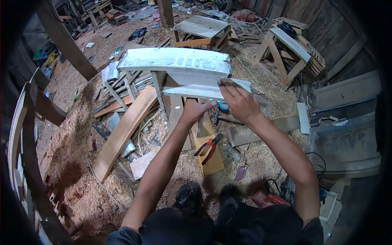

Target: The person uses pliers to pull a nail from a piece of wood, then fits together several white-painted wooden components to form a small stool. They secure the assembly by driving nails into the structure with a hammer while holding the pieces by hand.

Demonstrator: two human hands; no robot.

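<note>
A white-painted board [196, 84] lies level below a longer, weathered white plank [171, 58] on a wooden stand. My left hand [197, 109] is at the board's near edge, its thumb pointing right and its other fingers hidden beneath the board. Over the board's right part lies my right hand [240, 100], fingers extended and close together, the fingertips on its top face; its thumb is not clearly visible. Just below the hands are a teal tape measure [223, 106] and red-and-black pliers [208, 149], the pliers on a yellowish wooden piece [214, 162].
A curved wooden plank [124, 132] leans at the left by a scrap pile. Low wooden benches [202, 27] [290, 45] stand further back. Wood shavings cover the floor. A red power tool [269, 200] lies near the feet, and pale panels [347, 143] are at the right.
</note>
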